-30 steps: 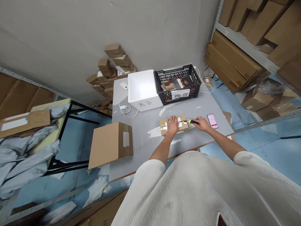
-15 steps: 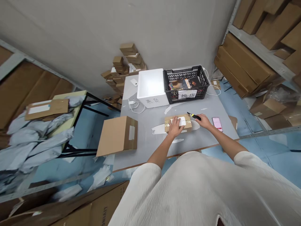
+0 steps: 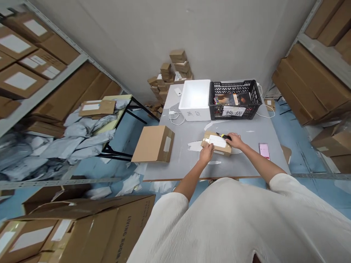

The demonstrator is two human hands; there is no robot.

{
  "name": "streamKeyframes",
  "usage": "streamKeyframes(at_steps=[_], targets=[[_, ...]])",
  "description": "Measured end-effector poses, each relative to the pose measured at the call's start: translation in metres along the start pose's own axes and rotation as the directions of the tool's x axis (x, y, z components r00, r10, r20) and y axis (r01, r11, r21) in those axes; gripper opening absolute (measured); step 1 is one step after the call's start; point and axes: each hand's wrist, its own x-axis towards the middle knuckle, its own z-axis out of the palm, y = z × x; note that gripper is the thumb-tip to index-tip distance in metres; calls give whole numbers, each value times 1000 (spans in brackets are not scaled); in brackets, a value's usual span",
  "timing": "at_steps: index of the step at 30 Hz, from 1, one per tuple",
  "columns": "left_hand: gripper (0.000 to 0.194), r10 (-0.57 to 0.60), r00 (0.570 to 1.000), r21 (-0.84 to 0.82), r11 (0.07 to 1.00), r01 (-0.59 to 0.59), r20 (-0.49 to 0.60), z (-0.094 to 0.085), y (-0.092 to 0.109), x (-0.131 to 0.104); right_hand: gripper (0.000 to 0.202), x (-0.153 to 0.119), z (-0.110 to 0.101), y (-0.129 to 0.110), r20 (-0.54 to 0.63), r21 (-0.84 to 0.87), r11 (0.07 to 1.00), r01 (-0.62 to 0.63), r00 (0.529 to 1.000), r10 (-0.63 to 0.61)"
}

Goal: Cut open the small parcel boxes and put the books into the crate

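A small taped cardboard box [image 3: 226, 149] with a white label lies at a slight angle on the grey table. My left hand [image 3: 206, 152] grips its near left corner with bent fingers. In my right hand [image 3: 236, 140], closed around the handle, is a black and yellow utility knife [image 3: 225, 136]. The knife lies over the box's far right part, its tip pointing left; whether the blade touches the cardboard I cannot tell.
Behind the box stand a white foam bin [image 3: 195, 114] and a black plastic crate [image 3: 211, 98] holding printed packages. A phone [image 3: 264, 150] lies to the right, a larger carton [image 3: 149, 143] to the left. Shelves of cartons flank the table [image 3: 181, 160]; grey parcels [image 3: 82, 146] are piled at left.
My left hand has gone from lying flat on the box's top to gripping its near left corner. The box has turned slightly, and the knife has come lower over it. The view has swung left.
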Motion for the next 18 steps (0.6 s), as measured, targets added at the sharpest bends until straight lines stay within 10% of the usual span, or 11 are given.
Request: streamKeyframes(at_steps=[11, 18], targets=[[50, -140, 988, -227, 966, 124, -57, -4, 9, 45, 38, -52, 15, 8, 26, 426, 903, -51, 999, 44], [82, -118, 988, -91, 990, 109, -101, 8, 54, 59, 40, -51, 12, 20, -72, 515, 851, -99, 985, 158]])
